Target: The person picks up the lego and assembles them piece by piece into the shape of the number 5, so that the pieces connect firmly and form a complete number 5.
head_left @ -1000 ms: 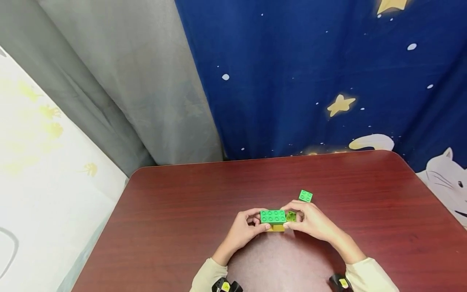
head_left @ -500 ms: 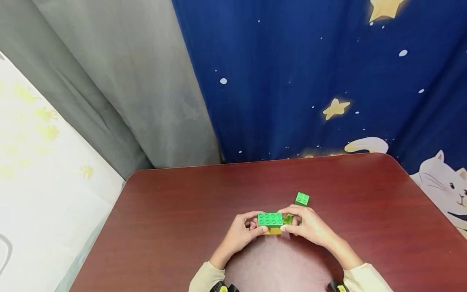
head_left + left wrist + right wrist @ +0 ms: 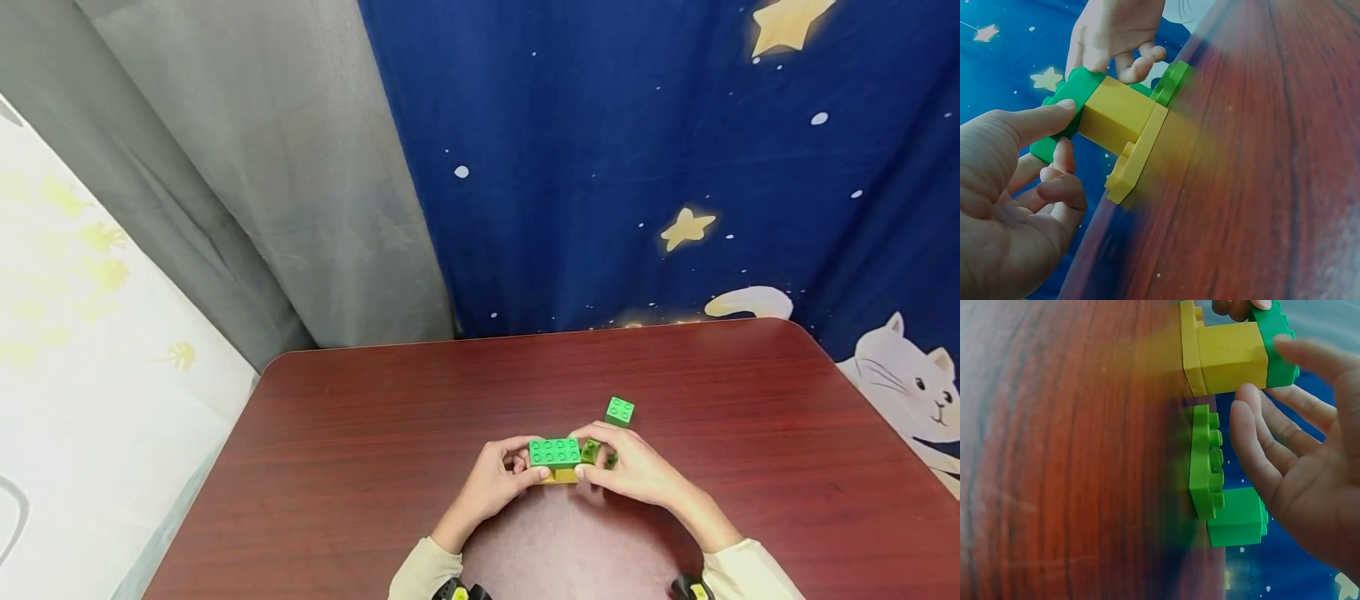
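Observation:
A green building brick (image 3: 555,452) with two rows of studs lies across a taller yellow brick (image 3: 1119,112), which stands on a thin yellow studded plate (image 3: 1141,156). My left hand (image 3: 498,479) pinches the green brick's left end between thumb and index finger, its other fingers curled below. On the right end, the thumb and index finger of my right hand (image 3: 637,462) pinch the same brick front and back. The other right fingers spread beside the yellow brick in the right wrist view. Part of the stack's base is hidden behind my left thumb in the head view.
Just right of the stack lies a thin lime green studded plate (image 3: 1200,465), partly covered by my right hand in the head view. A small square green brick (image 3: 619,411) stands behind it. The reddish-brown table (image 3: 360,467) ends at a curtain (image 3: 585,208).
The head view has shifted slightly, moving the scene a little left and down. Both hands keep hold of the green brick, and the stack looks the same.

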A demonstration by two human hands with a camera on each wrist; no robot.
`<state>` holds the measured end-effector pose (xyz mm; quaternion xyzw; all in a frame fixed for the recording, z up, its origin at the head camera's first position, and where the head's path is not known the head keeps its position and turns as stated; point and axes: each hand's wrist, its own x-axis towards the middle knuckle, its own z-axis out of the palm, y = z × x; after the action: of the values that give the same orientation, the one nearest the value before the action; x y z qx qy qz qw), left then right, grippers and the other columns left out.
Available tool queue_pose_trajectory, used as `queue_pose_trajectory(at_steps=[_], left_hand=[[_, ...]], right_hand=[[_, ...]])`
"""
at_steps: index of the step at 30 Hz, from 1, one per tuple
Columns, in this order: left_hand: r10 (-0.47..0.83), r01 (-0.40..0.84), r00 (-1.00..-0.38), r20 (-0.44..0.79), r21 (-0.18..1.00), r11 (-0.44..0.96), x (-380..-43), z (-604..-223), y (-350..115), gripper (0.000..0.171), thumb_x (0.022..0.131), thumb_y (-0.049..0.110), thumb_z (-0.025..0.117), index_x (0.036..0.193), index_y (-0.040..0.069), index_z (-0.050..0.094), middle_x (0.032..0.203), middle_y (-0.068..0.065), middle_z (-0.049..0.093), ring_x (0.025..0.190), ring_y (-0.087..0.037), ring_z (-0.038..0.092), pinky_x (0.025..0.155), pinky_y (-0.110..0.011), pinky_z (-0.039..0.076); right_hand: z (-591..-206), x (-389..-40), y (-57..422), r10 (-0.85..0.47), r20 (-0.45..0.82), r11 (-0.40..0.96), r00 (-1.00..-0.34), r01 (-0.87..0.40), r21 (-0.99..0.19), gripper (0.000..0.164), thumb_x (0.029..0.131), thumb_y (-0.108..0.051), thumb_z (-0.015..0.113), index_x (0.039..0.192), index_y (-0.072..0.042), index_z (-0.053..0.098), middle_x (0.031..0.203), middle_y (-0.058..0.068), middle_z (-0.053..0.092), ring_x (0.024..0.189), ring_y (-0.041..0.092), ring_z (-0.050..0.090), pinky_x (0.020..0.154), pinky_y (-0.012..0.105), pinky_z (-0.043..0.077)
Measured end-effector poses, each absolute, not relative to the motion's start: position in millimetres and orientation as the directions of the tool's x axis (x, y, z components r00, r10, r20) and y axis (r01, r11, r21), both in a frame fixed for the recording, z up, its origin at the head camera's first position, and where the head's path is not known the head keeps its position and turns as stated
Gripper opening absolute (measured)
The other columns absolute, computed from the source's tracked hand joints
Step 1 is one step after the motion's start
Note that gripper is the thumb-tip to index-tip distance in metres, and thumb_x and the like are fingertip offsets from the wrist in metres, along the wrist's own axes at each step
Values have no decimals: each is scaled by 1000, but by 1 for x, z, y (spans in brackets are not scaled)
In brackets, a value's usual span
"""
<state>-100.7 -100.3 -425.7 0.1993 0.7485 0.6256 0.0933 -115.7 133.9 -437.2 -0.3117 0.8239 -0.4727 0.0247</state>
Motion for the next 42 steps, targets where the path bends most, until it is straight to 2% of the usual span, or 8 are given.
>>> queue_pose_trajectory(at_steps=[7, 12, 16, 22, 27, 32, 38, 42], left_hand=[[400, 189, -909, 117, 971, 146, -100, -427, -104, 31, 79, -3, 69, 108, -7, 62, 66, -2, 47, 56, -5, 39, 49, -15, 33], [408, 206, -904, 126, 966, 158, -103, -426, -100, 30, 79, -1, 70, 108, -4, 63, 65, -1, 45, 56, -7, 37, 49, -16, 31], [420, 197, -901, 114, 967, 162, -104, -425, -95, 30, 80, 1, 70, 110, -2, 64, 63, -1, 45, 55, -7, 36, 49, -16, 30], [405, 188, -908, 109, 969, 158, -103, -424, -96, 30, 79, -2, 70, 109, -3, 64, 63, -2, 45, 53, -5, 35, 48, -16, 29], [399, 182, -911, 107, 971, 153, -102, -424, -100, 30, 79, -4, 69, 109, -3, 64, 62, -4, 45, 52, -4, 34, 48, -16, 28], [397, 176, -912, 100, 971, 160, -102, -424, -100, 29, 79, -4, 69, 108, -3, 64, 63, -4, 45, 53, -6, 35, 49, -16, 28], [382, 180, -918, 109, 971, 155, -108, -445, -100, 29, 79, -1, 71, 107, 1, 65, 63, 2, 45, 52, -3, 38, 46, -15, 30], [397, 179, -911, 106, 972, 153, -105, -439, -100, 30, 79, -1, 71, 108, -1, 65, 63, 1, 46, 53, -3, 38, 47, -15, 31]], right_hand=[[-444, -115, 129, -519, 188, 335, -834, -401, -852, 31, 88, -21, 66, 116, -11, 58, 102, 7, 59, 56, 15, 60, 55, 27, 49], [-441, -112, 132, -512, 126, 325, -850, -327, -887, 33, 91, -22, 62, 120, -9, 55, 81, 8, 62, 53, 20, 59, 53, 31, 49], [-435, -111, 137, -507, 85, 328, -858, -283, -901, 33, 93, -17, 58, 123, -5, 52, 70, 10, 62, 54, 25, 59, 49, 35, 49], [-424, -110, 135, -552, 85, 271, -829, -275, -922, 30, 92, -8, 57, 120, 0, 51, 71, 19, 62, 55, 33, 59, 49, 40, 50], [-436, -117, 135, -578, 90, 234, -811, -271, -934, 30, 92, -9, 58, 121, -3, 51, 74, 17, 63, 55, 31, 61, 49, 39, 50], [-445, -120, 138, -566, 74, 231, -821, -244, -942, 35, 92, -15, 60, 124, -5, 52, 74, 14, 64, 53, 28, 59, 45, 36, 48], [-455, -116, 139, -518, 144, 307, -843, -341, -888, 37, 86, -16, 68, 119, -5, 57, 90, 7, 63, 53, 18, 56, 46, 28, 46], [-452, -116, 140, -496, 173, 376, -851, -391, -840, 36, 83, -19, 71, 115, -7, 61, 93, 3, 63, 55, 10, 55, 47, 25, 44]])
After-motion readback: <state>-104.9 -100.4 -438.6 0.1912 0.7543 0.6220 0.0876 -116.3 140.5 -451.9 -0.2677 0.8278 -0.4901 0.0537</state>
